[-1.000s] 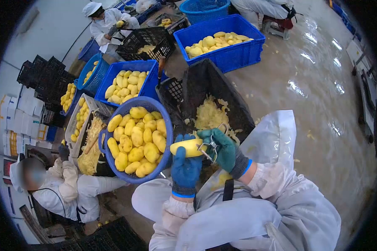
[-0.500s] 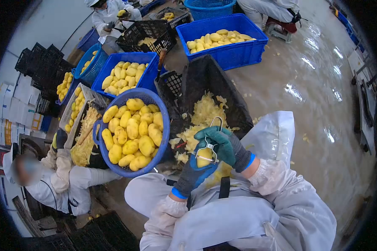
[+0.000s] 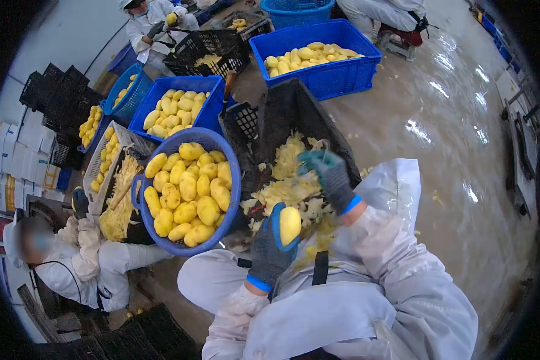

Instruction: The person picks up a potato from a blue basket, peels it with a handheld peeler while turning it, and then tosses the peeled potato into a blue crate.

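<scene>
My left hand (image 3: 271,249), in a blue and grey glove, is closed around a peeled, smooth yellow potato (image 3: 290,223). Higher and to the right, my right hand (image 3: 329,173) in a green and grey glove is apart from the potato and somewhat blurred. Its fingers are curled on a peeler (image 3: 325,144), of which only a faint metal loop shows above the glove. Beneath both hands, potato peelings (image 3: 291,191) lie heaped in a black crate (image 3: 321,114). Left of my hands stands a round blue basket (image 3: 237,198) full of potatoes (image 3: 189,185).
Blue bins (image 3: 348,77) with potatoes stand farther back, beside black crates (image 3: 234,51). A co-worker (image 3: 72,264) sits at the left near a white crate (image 3: 132,139); others sit at the back. Wet floor (image 3: 438,138) stretches along the right.
My right hand has moved up and away from the potato with the peeler. My left hand still holds the potato, now fully in sight and tilted more upright.
</scene>
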A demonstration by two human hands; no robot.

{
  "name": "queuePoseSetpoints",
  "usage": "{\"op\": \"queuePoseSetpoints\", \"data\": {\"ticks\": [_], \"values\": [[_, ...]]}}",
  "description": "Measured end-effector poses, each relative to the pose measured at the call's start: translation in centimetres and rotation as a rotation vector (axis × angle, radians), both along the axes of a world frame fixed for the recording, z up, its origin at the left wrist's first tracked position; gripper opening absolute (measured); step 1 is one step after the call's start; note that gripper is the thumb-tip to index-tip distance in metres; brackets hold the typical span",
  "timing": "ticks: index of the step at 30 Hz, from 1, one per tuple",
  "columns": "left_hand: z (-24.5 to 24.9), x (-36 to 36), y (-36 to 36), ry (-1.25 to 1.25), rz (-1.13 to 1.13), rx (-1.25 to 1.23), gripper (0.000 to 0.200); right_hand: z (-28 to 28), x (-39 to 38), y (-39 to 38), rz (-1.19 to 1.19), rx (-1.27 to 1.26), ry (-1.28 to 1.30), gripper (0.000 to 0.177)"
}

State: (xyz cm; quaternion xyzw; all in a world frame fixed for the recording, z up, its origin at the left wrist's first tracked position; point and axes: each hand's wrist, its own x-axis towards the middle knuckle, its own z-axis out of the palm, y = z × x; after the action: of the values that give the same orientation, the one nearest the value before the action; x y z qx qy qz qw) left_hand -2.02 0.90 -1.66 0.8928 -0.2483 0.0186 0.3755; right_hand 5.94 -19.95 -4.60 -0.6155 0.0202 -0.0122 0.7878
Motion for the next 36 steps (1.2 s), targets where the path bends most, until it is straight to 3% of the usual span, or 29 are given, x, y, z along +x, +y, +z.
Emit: {"op": "queuePoseSetpoints", "data": {"ticks": [1, 2, 3, 4, 5, 6, 7, 8, 9, 11, 14, 15, 18, 22, 23, 24, 26, 27, 30, 31, 34, 36], "values": [[0.4, 0.2, 0.2, -0.042, -0.027, -0.013, 0.08, -0.2, 0.5, -1.3, -0.047, 0.159, 0.062, 0.025], [0.8, 0.6, 0.2, 0.088, -0.028, -0.114, 0.079, 0.3, 1.0, -1.8, -0.089, 0.315, 0.128, 0.026], [1.3, 0.3, 0.1, 0.233, -0.024, -0.218, 0.079, 0.3, 0.2, -0.9, -0.106, 0.071, -0.031, 0.021], [1.4, 0.1, -0.1, 0.38, -0.025, -0.323, 0.078, 0.2, -1.2, 0.5, -0.026, 0.067, -0.026, 0.021], [0.6, 0.4, -0.2, 0.358, -0.053, -0.334, 0.076, 0.8, -2.4, 2.3, 0.051, 0.062, -0.029, 0.021], [0.8, 0.6, -0.4, 0.632, -0.026, -0.394, 0.075, 1.4, -3.0, 3.1, 0.123, 0.059, -0.035, 0.022], [1.3, 0.7, -0.4, 0.911, 0.002, -0.444, 0.074, 1.1, -2.4, 2.2, 0.093, -0.133, -0.16, 0.022], [2.0, 0.2, -0.8, 0.973, 0.047, -0.503, 0.055, 0.8, -1.8, 1.4, 0.037, -0.323, -0.279, 0.023], [2.7, -0.3, -1.2, 1.032, 0.096, -0.563, 0.037, -0.2, -0.5, -0.1, -0.031, -0.323, -0.235, 0.024], [4.4, -0.6, -1.7, 0.987, 0.13, -0.752, 0.027, -0.8, -0.2, -1.1, -0.112, -0.179, -0.105, 0.026], [1.7, -0.4, -0.2, 1.111, -0.011, -0.715, 0.033, 1.1, -3.2, 2.6, 0.123, 0.0, -0.207, 0.027], [1.3, -0.2, -0.1, 1.146, -0.043, -0.696, 0.037, 0.6, -2.6, 2.0, 0.097, -0.394, -0.4, 0.028], [3.1, -0.3, -0.6, 1.025, -0.022, -0.749, 0.034, -0.8, 0.0, -1.4, -0.13, 0.296, 0.099, 0.028], [1.5, -0.2, -0.2, 1.173, -0.028, -0.769, 0.043, 3.1, -3.3, 2.2, 0.123, 0.032, -0.053, 0.023], [1.1, -0.1, -0.2, 1.201, -0.064, -0.809, 0.044, 2.1, -2.8, 2.0, 0.032, -0.528, -0.44, 0.024], [1.0, -0.2, -0.1, 1.231, -0.093, -0.852, 0.046, 0.4, -2.1, 0.9, -0.029, -0.282, -0.278, 0.024], [3.0, -0.9, -1.6, 1.165, 0.164, -0.998, 0.047, -2.5, 0.5, -1.5, -0.131, 0.214, 0.031, 0.025], [3.7, -1.2, -2.0, 1.135, 0.292, -1.062, 0.048, 0.7, -0.3, -1.3, -0.101, 0.464, 0.08, 0.029], [1.0, -0.8, -0.4, 1.204, 0.073, -1.132, 0.053, 3.8, -2.7, 1.1, 0.01, 0.185, -0.042, 0.029], [0.8, -0.8, -0.4, 1.203, 0.008, -1.141, 0.055, 3.5, -3.2, 1.7, 0.008, -0.253, -0.348, 0.029], [1.1, -0.9, -0.9, 1.293, 0.099, -1.264, 0.055, 0.6, -1.2, 0.0, -0.119, -0.139, -0.211, 0.027], [1.4, -0.8, -0.8, 1.261, 0.16, -1.307, 0.058, 2.6, -1.0, -0.7, -0.155, -0.146, -0.215, 0.026]]}}
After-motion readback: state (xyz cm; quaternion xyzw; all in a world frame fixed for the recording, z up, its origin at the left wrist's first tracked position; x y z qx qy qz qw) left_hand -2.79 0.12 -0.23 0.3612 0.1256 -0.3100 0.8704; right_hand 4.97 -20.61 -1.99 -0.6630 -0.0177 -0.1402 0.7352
